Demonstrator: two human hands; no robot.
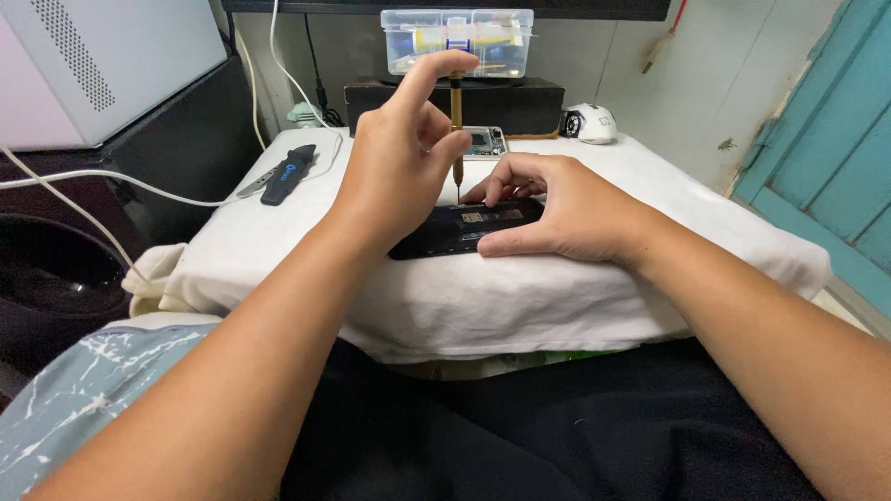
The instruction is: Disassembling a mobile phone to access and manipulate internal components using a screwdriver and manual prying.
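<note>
Left hand (399,172) at frame centre, grip closed on a thin brass screwdriver (456,111) held upright: index fingertip caps its top, thumb and other fingers pinch the shaft. Tip comes down onto the phone (445,237), a black opened device lying flat at centre of a white pillow (445,306); exposed parts show inside it. Right hand (557,209) just right of centre, fingers curled over the phone's right end and far edge, thumb along the near edge, pressing it down; grip narrow, clamped on the phone body. Pillow rests across the person's lap. Upper left on the pillow: a black pry tool (288,173) next to a small grey tool, well apart from both hands. Behind the hands at the far edge, a small circuit board part (486,141), partly hidden. Top centre: clear plastic box (458,42) on a black stand. Upper right: white mouse (590,122). Far left: white cable (139,181) and a white appliance.
</note>
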